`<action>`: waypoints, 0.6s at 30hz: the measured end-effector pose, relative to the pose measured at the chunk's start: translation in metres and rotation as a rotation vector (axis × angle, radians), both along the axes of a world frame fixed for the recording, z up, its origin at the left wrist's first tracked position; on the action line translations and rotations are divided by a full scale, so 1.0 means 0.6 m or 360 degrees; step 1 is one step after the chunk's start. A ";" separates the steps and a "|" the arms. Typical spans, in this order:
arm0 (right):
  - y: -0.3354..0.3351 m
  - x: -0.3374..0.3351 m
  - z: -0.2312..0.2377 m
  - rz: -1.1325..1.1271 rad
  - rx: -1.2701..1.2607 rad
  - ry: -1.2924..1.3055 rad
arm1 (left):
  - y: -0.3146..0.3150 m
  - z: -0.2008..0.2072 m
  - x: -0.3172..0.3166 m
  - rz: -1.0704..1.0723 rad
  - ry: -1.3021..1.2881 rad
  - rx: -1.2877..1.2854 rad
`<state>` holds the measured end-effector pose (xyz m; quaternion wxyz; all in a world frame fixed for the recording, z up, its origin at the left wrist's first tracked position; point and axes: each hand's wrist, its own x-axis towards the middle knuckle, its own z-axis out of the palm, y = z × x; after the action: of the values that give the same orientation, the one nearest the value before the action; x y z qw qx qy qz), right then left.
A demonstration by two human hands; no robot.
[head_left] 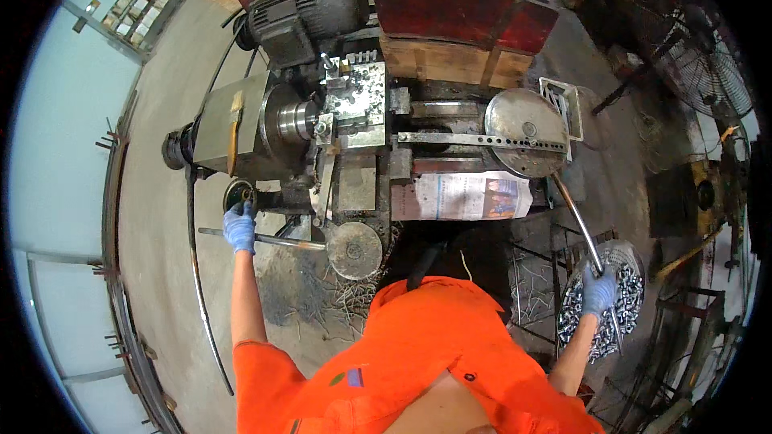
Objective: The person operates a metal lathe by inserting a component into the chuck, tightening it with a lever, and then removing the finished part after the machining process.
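Note:
My left hand, in a blue glove, is closed at a round black handwheel on the front of a small lathe. Some of its fingers are hidden by the glove's back. Off to the right, my gloved right hand grips a long metal lever, which slants down from a large round disc. A flat bar with holes links that disc to the lathe's slide. In the spindle area sits a shiny chuck. Whether it turns, I cannot tell.
A red bin of small metal parts stands behind the lathe, beside a motor. Under my right hand is a basket of similar parts. A brush lies on the headstock. Newspaper covers the front. A fan stands far right.

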<state>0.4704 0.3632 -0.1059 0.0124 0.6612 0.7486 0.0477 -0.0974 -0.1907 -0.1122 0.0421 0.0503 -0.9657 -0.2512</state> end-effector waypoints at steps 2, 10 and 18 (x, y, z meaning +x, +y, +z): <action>0.017 -0.052 -0.002 0.0013 -0.0042 -0.0062 | 0.009 0.012 0.007 -0.0018 -0.0017 -0.0050; 0.202 -0.124 0.037 0.0185 -0.0074 -0.0300 | 0.008 -0.002 0.007 0.0113 0.0014 0.0066; 0.335 -0.370 0.095 0.0110 0.0082 -0.0485 | 0.006 -0.025 0.016 0.0018 0.0187 0.0357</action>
<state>0.2486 0.5641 -0.0490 0.1071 0.6203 0.7589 0.1670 -0.0878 -0.1869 -0.1269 0.0943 0.0454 -0.9271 -0.3600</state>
